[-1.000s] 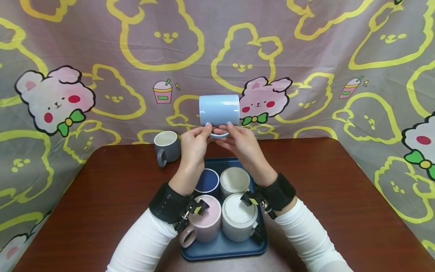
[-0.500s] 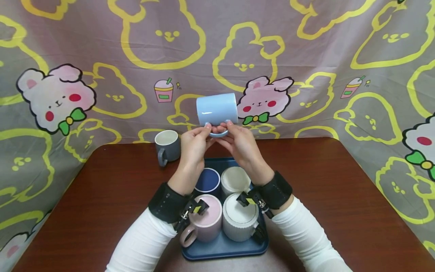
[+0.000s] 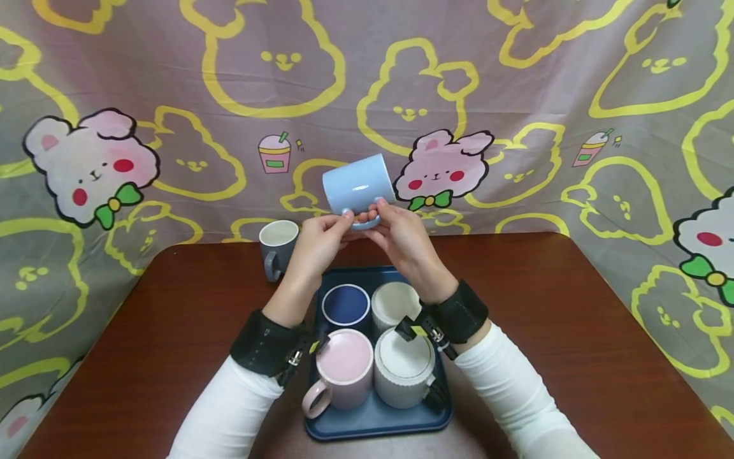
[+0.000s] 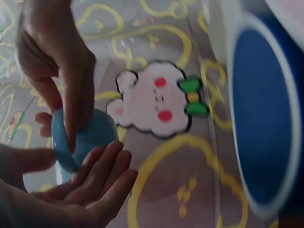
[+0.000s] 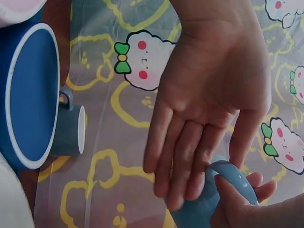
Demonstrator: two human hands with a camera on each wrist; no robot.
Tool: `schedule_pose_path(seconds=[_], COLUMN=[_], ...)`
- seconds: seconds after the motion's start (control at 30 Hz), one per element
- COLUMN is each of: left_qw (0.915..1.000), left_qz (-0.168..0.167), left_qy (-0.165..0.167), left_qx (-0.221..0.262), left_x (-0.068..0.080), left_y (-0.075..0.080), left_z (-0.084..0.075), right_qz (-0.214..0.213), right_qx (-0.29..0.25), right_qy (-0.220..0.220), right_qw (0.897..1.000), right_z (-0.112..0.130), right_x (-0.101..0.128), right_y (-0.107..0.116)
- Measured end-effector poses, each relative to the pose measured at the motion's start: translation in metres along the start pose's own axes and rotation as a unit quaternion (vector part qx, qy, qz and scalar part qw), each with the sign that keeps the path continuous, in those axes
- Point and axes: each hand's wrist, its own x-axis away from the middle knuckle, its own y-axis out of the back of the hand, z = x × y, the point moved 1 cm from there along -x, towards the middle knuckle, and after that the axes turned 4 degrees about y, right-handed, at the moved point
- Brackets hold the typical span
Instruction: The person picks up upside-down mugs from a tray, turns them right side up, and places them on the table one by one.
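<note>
Tipped over a little further now: the light-blue mug (image 3: 358, 185) has been swung so that its right end rides higher than its left, and it has been carried slightly leftward. It is held on its side in mid-air, above the tray's far edge, handle (image 3: 365, 224) downward. A firm hold is taken by the right hand (image 3: 404, 239), the handle pinched between thumb and fingers; by the left hand (image 3: 315, 245) it is gripped more lightly, the thumb against it, the fingers stretched out along it, as seen from the right wrist.

Glossy highlights are thrown off the wall, so a hard, stiff, glazed ceramic can be guessed: moderate in weight, slick if fingertips alone are relied on, easily chipped or broken if dropped. The handle is judged the surest place to be gripped, with the smooth body best steadied by a second hand. Which end is the mouth cannot be told from the head view.

Below, the tray (image 3: 375, 422) is occupied by four mugs: the navy mug (image 3: 346, 305), more fully uncovered now that the left forearm has been shifted outward, the cream mug (image 3: 395, 303), the pink mug (image 3: 344, 360) and the white mug (image 3: 404, 357). Off the tray, the grey mug (image 3: 285, 248) is left upright on the table (image 3: 545, 319), backed by patterned cloth (image 3: 430, 19).
</note>
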Motion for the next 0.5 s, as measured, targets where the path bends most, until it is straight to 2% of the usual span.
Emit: schedule_pose_path(seconds=[0.1, 0.2, 0.37, 0.5], left_qw=[0.9951, 0.9839, 0.9665, 0.9585], left_qz=[-0.022, -0.054, -0.115, -0.144], left_qy=[-0.026, -0.052, -0.108, -0.121], left_qx=[-0.092, -0.162, -0.203, -0.214], left_x=[0.001, 0.002, 0.004, 0.007], left_y=[0.007, 0.016, 0.032, 0.048], left_z=[0.003, 0.007, 0.019, 0.034], right_qz=[0.003, 0.0, -0.004, -0.008], right_qx=[0.003, 0.012, 0.03, 0.034], right_qy=[-0.01, -0.014, -0.014, -0.016], right_qw=[1.0, 1.0, 0.999, 0.999], right_z=[-0.002, -0.005, -0.007, -0.008], right_x=[-0.003, -0.007, -0.014, -0.019], right_y=[-0.004, -0.007, -0.011, -0.013])
